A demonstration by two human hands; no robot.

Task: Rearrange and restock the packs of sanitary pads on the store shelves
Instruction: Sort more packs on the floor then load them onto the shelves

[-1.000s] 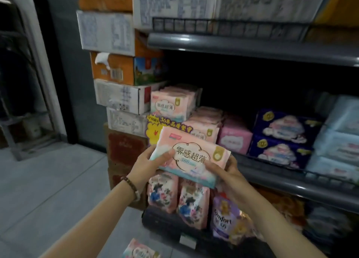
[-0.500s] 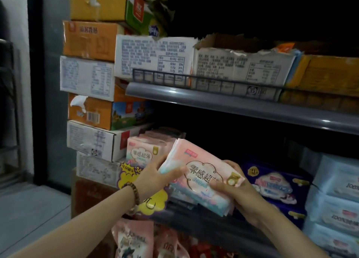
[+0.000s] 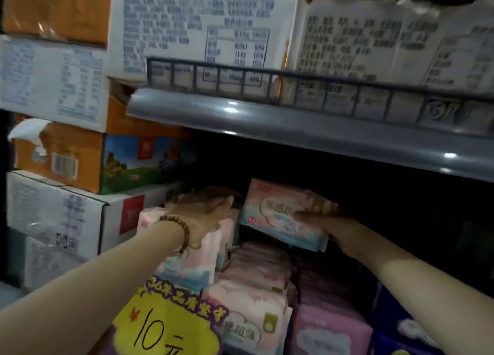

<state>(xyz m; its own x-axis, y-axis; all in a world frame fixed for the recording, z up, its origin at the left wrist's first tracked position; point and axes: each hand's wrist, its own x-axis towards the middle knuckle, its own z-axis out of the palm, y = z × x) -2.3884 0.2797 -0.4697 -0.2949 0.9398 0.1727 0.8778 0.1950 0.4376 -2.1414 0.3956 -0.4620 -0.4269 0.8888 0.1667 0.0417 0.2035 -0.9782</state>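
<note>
My right hand [image 3: 324,223] grips a pink and pale-blue pack of sanitary pads [image 3: 280,213] by its lower right side and holds it up inside the shelf bay, above a lower row of pink packs [image 3: 256,264]. My left hand [image 3: 203,215], with a bead bracelet on the wrist, lies flat with fingers together on top of the taller stack of pink packs [image 3: 192,258] at the left end of the shelf. The held pack is tilted, its printed face toward me. More pink packs [image 3: 248,314] and a lilac pack [image 3: 328,330] stand at the shelf front.
A grey upper shelf [image 3: 294,130] with a wire rail carries white cartons [image 3: 203,28] right above the bay. Stacked cartons [image 3: 58,151] stand to the left. A yellow price tag [image 3: 165,328] hangs at the shelf front. Dark blue packs [image 3: 395,328] sit at the lower right.
The camera moved closer to the shelf. My left hand let go of the held pack and went onto the left stack. My right hand carried the pack up into the bay.
</note>
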